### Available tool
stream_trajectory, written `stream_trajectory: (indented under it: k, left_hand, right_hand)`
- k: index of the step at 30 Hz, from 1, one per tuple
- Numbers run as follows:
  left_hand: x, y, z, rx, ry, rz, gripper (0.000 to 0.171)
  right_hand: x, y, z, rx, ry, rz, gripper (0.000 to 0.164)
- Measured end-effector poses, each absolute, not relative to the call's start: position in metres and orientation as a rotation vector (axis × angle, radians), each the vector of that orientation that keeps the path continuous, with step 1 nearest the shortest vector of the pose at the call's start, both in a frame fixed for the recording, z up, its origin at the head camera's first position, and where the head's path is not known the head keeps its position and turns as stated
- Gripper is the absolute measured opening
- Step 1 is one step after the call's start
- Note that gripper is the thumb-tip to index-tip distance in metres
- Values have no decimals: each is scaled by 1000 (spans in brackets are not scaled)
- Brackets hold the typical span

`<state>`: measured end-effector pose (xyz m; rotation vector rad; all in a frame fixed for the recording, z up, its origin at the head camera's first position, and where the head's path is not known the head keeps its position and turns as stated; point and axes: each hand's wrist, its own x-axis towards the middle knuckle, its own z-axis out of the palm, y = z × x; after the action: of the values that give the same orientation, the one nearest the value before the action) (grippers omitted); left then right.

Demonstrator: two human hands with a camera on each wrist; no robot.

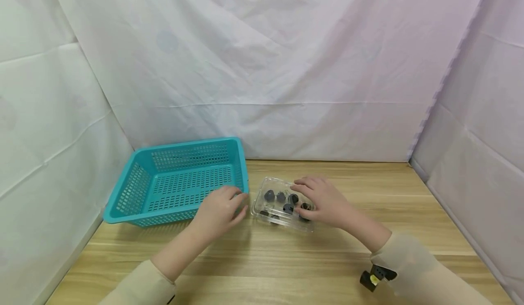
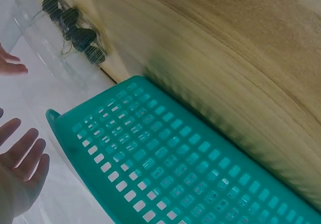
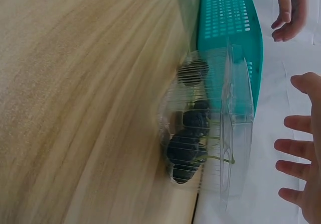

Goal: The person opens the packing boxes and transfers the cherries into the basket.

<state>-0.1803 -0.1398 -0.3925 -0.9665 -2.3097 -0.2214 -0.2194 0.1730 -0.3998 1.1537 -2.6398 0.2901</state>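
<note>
A clear plastic box (image 1: 262, 207) stands on the table, its lid on top. Inside lie several dark grapes (image 3: 183, 148), some with thin green stems. My right hand (image 1: 325, 202) hovers over the box's right end; in the right wrist view its spread fingers are apart from the lid. Left of the box, my left hand (image 1: 219, 209) is held above the front right corner of a turquoise basket (image 1: 176, 214), fingers loosely bent and holding nothing. In the left wrist view the basket's perforated side stands between that hand and the tabletop.
The wooden table (image 1: 286, 268) runs back to a white cloth wall (image 1: 266, 68), with more white cloth on both sides. The basket occupies the table's left back, close to the left cloth. A black wrist device (image 1: 378, 275) hangs from my right sleeve.
</note>
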Motion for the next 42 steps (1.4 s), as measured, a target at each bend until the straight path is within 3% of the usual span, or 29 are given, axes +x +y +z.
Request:
stream_trajectory:
  k: [11,21,42]
  left_hand:
    - [-170,-130,-404,-900,-2460,-391,13]
    - [-164,-120,-412,-547,-2844,-824,14]
    - [-148,-111,-431,-149,-2667,-1994,46]
  right_hand:
    - [-214,171,-407,1278,-2618,281,52]
    - [-214,173,-416,1366,-2599,297,51]
    - [-216,182,-425,1490,-2684,288,69]
